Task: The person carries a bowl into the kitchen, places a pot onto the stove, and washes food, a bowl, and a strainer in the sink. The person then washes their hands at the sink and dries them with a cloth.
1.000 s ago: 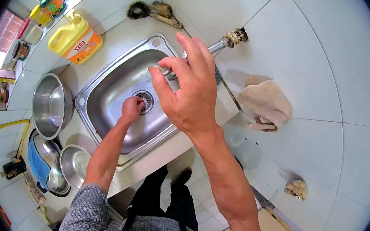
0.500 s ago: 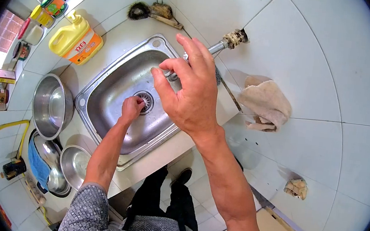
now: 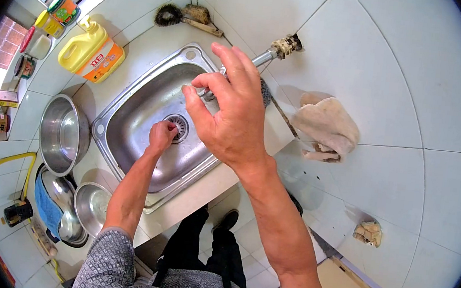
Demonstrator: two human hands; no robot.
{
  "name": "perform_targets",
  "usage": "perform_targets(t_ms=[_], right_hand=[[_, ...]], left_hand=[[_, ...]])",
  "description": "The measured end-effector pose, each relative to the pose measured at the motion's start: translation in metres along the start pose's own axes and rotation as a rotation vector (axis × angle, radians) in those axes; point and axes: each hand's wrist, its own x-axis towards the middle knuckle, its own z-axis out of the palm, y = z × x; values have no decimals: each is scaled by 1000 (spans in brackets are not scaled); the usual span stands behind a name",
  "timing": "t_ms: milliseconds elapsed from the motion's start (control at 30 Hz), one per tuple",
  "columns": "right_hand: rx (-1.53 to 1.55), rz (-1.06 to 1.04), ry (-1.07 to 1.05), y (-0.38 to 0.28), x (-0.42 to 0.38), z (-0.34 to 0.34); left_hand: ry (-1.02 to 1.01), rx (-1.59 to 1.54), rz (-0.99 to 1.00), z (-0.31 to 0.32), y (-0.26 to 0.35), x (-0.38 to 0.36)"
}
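Observation:
In the steel sink (image 3: 121, 138), my left hand (image 3: 160, 136) reaches down to the round drain strainer (image 3: 178, 129). Its fingers are pinched together over the left part of the strainer, and whatever may be between them is too small to make out. Closer to the camera, my right hand (image 3: 234, 108) is raised over the sink's right side. The thumb and index tips are near each other with a small gap, while the other fingers stretch forward; I see nothing held. Behind this hand the faucet (image 3: 208, 95) is partly hidden, its pipe (image 3: 263, 57) running to the wall.
A yellow detergent bottle (image 3: 91, 50) stands behind the sink. Left of it are a deep steel basin (image 3: 63, 135) and a smaller bowl (image 3: 91, 205). Brushes (image 3: 193, 17) lie in the back corner; a beige cloth (image 3: 328, 126) hangs on the right wall. Several jars (image 3: 49, 24) line the windowsill.
The whole view has shifted slightly, so everything sits a little further left. Both hands keep nearly the same pose and place over the sink.

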Motion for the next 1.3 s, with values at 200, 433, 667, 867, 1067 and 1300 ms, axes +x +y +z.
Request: perform_targets(t_ms=[200,433,667,867,1067,1300], right_hand=[[-1,-23,3,0,1,-1],[10,4,2,1,-1,-1],[2,4,-7,1,-1,-1],[8,5,3,0,0,-1],[24,16,-35,0,1,-5],[69,-4,-148,5,4,-14]], left_hand=[[15,-9,20,-2,3,-2],[30,-34,37,-3,3,-4],[15,-49,32,0,-2,-1],[1,-54,43,-2,-2,-2],[84,-500,-61,-7,15,-10],[-360,-1906,-227,-5,126,-6]])
